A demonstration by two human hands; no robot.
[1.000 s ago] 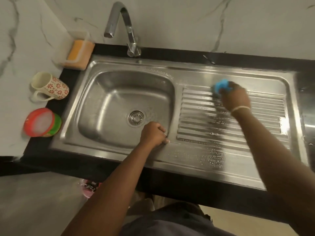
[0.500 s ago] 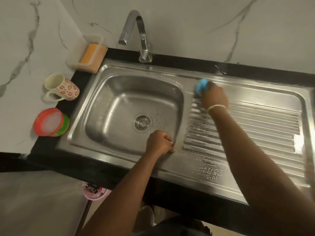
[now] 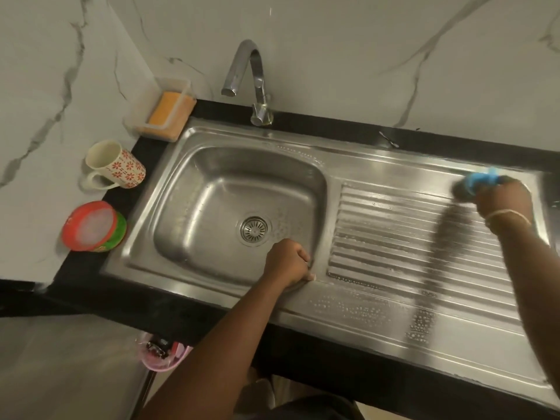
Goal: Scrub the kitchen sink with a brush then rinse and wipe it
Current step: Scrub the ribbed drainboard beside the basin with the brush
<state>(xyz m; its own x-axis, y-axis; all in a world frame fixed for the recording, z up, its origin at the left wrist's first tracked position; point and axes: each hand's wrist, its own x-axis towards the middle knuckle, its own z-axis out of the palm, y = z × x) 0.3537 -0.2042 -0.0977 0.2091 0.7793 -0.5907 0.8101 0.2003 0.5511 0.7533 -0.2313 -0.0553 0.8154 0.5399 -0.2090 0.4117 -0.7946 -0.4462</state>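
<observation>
Since half a second ago the right hand has swept the blue brush toward three o'clock, grip clenched round it at the drainboard's far corner. Left hand, curled, braces on the basin rim. Best to keep firm, overlapping strokes along the ribs.

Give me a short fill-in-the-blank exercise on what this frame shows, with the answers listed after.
1. The right hand holds a brush whose handle is ____ in colour.
2. The left hand rests on the rim of the ____.
3. The mug on the counter lies on its ____.
4. No water runs from the ____.

Answers: blue; sink; side; tap
</observation>
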